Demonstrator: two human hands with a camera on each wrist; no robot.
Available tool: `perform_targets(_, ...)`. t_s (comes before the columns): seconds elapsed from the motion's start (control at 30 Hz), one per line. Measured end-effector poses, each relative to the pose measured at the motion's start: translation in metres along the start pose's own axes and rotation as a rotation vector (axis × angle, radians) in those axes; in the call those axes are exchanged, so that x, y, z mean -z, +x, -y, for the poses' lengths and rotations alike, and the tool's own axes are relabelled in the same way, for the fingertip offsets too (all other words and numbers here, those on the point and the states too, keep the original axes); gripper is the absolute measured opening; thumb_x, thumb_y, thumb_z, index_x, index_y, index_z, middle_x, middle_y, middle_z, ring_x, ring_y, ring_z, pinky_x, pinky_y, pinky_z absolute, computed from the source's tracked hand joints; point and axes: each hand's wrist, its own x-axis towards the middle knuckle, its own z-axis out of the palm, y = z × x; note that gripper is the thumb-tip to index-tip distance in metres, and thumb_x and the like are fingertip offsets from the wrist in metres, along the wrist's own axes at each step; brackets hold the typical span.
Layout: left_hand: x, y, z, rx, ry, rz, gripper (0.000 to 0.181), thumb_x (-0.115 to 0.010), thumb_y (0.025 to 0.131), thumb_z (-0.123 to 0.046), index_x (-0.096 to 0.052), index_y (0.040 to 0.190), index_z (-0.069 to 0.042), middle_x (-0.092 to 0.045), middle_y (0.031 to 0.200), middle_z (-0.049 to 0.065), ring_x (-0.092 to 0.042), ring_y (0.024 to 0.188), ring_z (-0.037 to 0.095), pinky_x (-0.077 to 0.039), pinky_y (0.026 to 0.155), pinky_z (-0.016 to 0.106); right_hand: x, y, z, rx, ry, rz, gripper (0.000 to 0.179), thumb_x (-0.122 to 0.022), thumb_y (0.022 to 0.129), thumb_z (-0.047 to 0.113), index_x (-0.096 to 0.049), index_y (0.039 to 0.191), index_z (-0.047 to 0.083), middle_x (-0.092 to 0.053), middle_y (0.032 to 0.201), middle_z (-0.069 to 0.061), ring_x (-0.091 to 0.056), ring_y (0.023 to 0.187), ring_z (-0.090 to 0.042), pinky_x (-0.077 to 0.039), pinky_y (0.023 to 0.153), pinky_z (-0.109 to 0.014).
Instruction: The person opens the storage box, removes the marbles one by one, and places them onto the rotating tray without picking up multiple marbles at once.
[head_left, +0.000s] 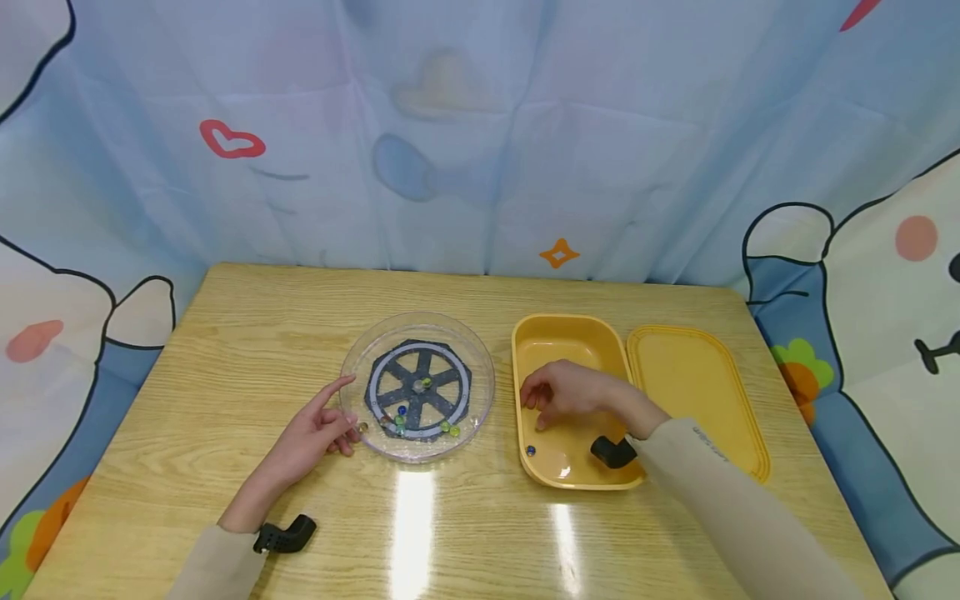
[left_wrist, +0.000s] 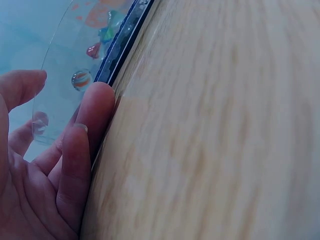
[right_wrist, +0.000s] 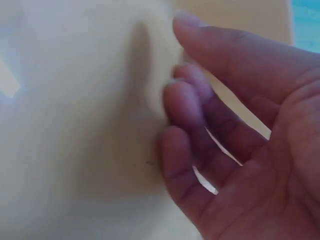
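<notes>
A clear round dish [head_left: 482, 392] stands on the table, with a dark wheel-like pattern inside it. Several glass marbles lie in it, among them a blue marble [head_left: 402, 410] and a yellow-green marble [head_left: 454, 431]. My left hand [head_left: 311, 437] rests at the dish's left side, fingers against its wall; in the left wrist view an orange-swirled marble [left_wrist: 81, 80] shows behind the wall. Inside a yellow box [head_left: 566, 333] is my right hand [head_left: 573, 395], its fingers loosely bent and nothing visible between them. One dark blue marble [head_left: 531, 451] lies on the box floor, nearer me.
A yellow lid [head_left: 693, 387] lies flat against the box's right side. Behind the wooden table [head_left: 277, 308] hangs a printed curtain [head_left: 480, 167]. A black wrist camera [head_left: 287, 534] sits on the left wrist, another [head_left: 612, 452] on the right.
</notes>
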Motion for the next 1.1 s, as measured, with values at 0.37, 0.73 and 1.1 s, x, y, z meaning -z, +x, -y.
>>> perform_targets(0.37, 0.000, -0.003, 0.000, 0.000, 0.006, -0.014, 0.060, -0.055, 0.104, -0.018, -0.027, 0.157, -0.017, -0.068, 0.089, 0.020, -0.067, 0.071, 0.027, -0.055, 0.066, 0.032, -0.012, 0.005, -0.006, -0.009, -0.024, -0.069, 0.023, -0.087, 0.073, 0.008, -0.069, 0.087, 0.008, -0.059, 0.077, 0.002, -0.052, 0.073, -0.009, -0.045, 0.067, -0.024)
perform_targets(0.73, 0.000, -0.003, 0.001, 0.004, 0.002, -0.016, 0.059, -0.054, 0.105, -0.016, -0.027, 0.158, -0.018, -0.068, 0.089, 0.020, -0.067, 0.070, 0.027, -0.055, 0.066, 0.032, -0.015, 0.006, -0.006, -0.004, -0.054, -0.122, 0.015, -0.084, 0.080, 0.009, -0.070, 0.084, 0.013, -0.060, 0.076, 0.007, -0.054, 0.072, -0.007, -0.047, 0.067, -0.025)
perform_targets(1.1, -0.001, -0.002, 0.000, 0.011, 0.008, -0.014, 0.060, -0.055, 0.105, -0.018, -0.027, 0.158, -0.018, -0.068, 0.089, 0.020, -0.067, 0.071, 0.027, -0.056, 0.067, 0.033, -0.009, -0.001, -0.001, -0.001, 0.062, -0.179, 0.010, -0.083, 0.081, 0.012, -0.075, 0.086, 0.010, -0.069, 0.080, 0.005, -0.065, 0.073, -0.010, -0.054, 0.069, -0.025)
